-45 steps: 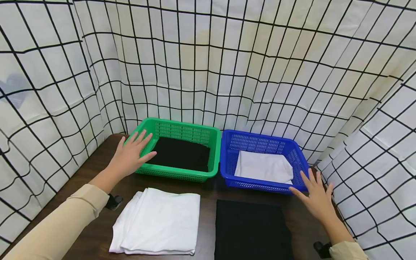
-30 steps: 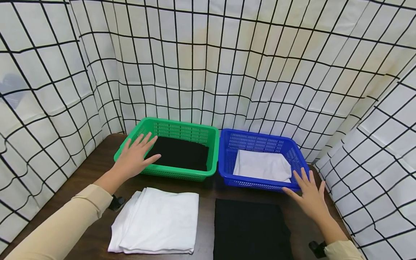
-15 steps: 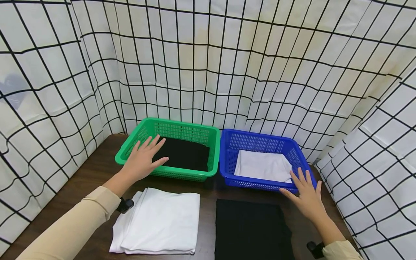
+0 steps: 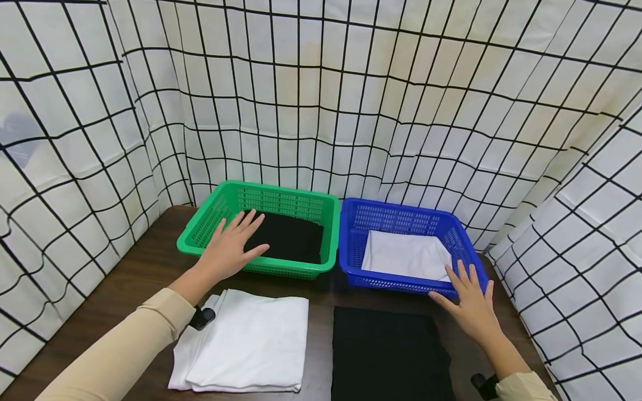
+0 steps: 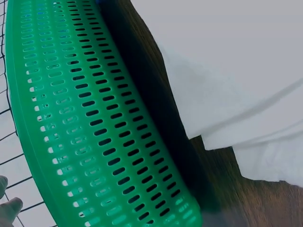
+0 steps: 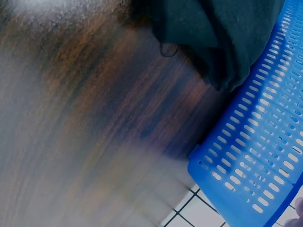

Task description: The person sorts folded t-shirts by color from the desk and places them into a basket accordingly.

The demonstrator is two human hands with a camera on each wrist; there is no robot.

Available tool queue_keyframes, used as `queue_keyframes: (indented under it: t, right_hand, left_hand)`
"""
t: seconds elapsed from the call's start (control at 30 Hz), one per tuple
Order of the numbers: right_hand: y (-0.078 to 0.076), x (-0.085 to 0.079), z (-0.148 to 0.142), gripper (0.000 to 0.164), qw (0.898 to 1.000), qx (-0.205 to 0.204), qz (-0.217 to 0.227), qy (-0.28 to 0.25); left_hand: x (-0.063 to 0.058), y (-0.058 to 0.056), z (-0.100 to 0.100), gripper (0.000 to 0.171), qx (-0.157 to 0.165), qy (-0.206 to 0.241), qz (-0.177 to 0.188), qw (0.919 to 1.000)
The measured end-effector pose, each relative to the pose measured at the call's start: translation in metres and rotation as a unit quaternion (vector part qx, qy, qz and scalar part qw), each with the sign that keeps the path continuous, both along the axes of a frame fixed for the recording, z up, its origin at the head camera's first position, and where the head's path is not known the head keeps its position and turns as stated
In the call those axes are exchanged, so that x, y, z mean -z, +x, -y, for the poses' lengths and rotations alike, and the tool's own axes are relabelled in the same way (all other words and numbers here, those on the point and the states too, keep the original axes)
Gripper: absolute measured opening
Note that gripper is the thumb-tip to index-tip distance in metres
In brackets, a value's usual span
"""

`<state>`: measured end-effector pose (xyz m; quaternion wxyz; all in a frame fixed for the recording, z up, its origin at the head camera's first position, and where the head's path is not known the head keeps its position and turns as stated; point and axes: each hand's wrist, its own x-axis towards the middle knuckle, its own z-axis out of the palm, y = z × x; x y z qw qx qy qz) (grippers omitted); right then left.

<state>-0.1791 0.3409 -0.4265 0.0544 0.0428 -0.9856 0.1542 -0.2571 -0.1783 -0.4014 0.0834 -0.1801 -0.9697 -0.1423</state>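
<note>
green basket (image 4: 286, 268), slotted, blue basket (image 4: 396, 282), likewise, left hand (image 4: 227, 252), right hand (image 4: 473, 306), both outspread

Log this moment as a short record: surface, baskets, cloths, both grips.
Surface: dark brown table
Left basket: green rectangular plastic basket, containing black fabric
Right basket: blue rectangular plastic basket, containing folded white fabric
Near left: folded white cloth
Near right: flat black cloth
Left grip: fingers spread over green basket, holding nothing
Right grip: fingers spread at blue basket's near right corner, holding nothing
Contact: unclear
</note>
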Motion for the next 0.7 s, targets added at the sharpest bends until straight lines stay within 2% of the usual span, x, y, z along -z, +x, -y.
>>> queue_keyframes:
  t: [0.7]
  right_hand:
    - [0.000,0.001,0.008,0.087,1.000,-0.014,-0.003,-0.005]
  left_hand:
    - [0.004,0.002,-0.015,0.078,0.013,-0.004,0.004,0.9999]
